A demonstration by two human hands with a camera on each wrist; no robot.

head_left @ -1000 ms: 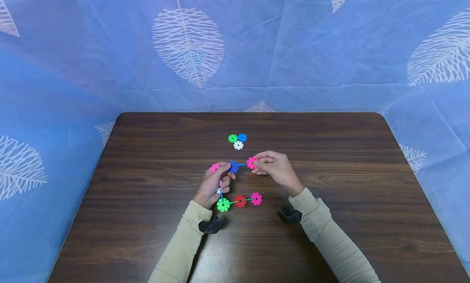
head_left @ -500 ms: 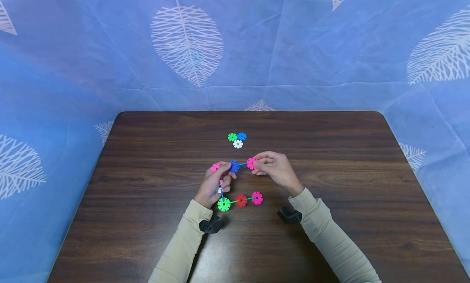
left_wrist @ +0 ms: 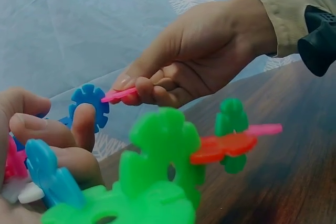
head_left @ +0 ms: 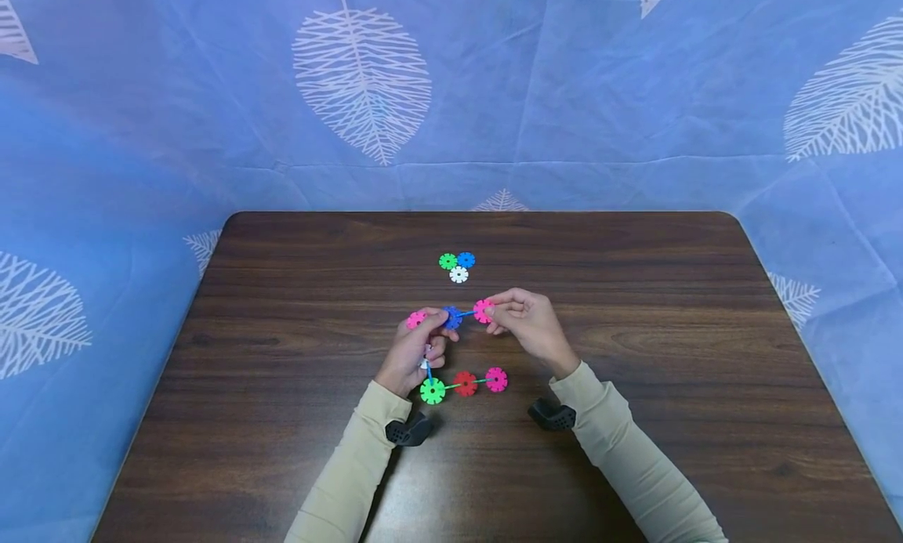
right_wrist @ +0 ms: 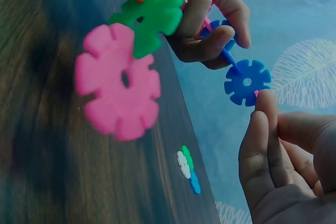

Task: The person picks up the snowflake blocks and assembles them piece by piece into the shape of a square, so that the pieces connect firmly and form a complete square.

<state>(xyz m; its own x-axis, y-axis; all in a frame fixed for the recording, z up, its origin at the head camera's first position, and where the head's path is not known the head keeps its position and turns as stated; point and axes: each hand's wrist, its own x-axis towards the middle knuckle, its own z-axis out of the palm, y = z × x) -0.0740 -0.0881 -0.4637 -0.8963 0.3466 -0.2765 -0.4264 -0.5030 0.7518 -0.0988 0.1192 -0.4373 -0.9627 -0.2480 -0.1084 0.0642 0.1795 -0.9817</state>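
Observation:
My left hand (head_left: 416, 351) grips a chain of notched plastic snowflake discs, pinching it by a dark blue disc (head_left: 452, 317). A pink disc (head_left: 417, 320) shows beyond its thumb, and a white disc is partly hidden under the fingers. From there the chain runs down to a green disc (head_left: 433, 391), a red disc (head_left: 465, 383) and a pink end disc (right_wrist: 121, 85). At the upper end, my right hand (head_left: 532, 323) pinches another pink disc (head_left: 483, 311), its edge meeting a blue disc (right_wrist: 248, 82). How deep the slots engage is hidden by the fingertips.
Farther back on the dark wooden table (head_left: 635, 276) lie loose green (head_left: 447, 261), blue (head_left: 466, 259) and white (head_left: 458, 274) discs, grouped together. A blue leaf-patterned cloth (head_left: 564, 96) hangs behind the table and at its sides.
The hands have drawn very slightly closer together, the left shifting a little to the right with the chain. Both keep their holds on the same discs.

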